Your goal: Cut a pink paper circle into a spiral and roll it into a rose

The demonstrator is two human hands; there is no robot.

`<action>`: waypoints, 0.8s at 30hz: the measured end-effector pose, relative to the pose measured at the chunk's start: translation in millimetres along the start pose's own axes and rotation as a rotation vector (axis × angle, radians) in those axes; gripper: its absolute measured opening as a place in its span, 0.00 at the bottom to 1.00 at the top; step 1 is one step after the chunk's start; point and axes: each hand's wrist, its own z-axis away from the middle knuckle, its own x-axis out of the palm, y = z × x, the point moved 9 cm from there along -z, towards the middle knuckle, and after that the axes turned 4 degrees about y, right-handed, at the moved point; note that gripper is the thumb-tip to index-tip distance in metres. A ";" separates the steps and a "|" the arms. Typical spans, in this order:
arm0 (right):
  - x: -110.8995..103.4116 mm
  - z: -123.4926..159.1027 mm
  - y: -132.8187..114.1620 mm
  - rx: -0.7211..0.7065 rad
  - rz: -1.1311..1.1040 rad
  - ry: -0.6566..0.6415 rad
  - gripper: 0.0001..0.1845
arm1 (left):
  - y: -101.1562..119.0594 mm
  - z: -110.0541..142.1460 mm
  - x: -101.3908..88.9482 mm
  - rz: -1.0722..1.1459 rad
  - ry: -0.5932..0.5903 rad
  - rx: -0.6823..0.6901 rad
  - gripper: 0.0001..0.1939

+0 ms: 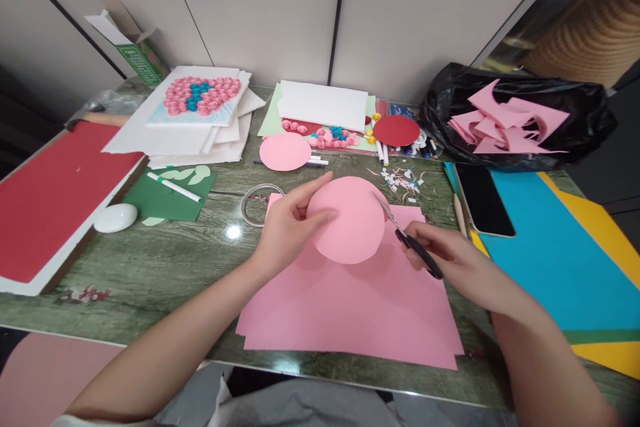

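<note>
My left hand (290,223) pinches the left edge of a pink paper circle (350,223) and holds it above a large pink sheet (350,307) on the table. My right hand (445,260) grips black-handled scissors (407,240), whose blades meet the circle's right edge. Both hands are closed on what they hold.
A phone (483,199) lies on blue and yellow sheets (550,247) at right. A black bag (520,117) holds pink scraps. A smaller pink circle (285,151), a red circle (396,130), pens, white paper stacks (200,127), a green sheet (170,197) and a red board (50,200) surround the work.
</note>
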 end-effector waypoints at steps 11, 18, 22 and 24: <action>0.0 0.7 -0.6 0.004 0.018 -0.010 0.09 | 0.0 -0.1 -2.4 0.023 0.021 -0.015 0.27; 0.2 1.4 -2.8 0.011 0.002 -0.026 0.11 | 0.9 -0.4 -4.1 0.044 0.027 -0.006 0.25; 2.0 3.4 -3.8 0.022 -0.028 -0.041 0.10 | 1.2 -0.5 -3.8 0.048 0.012 0.008 0.24; 2.7 3.9 -4.6 0.026 -0.035 -0.043 0.10 | 0.8 -0.3 -2.6 0.036 0.000 0.015 0.24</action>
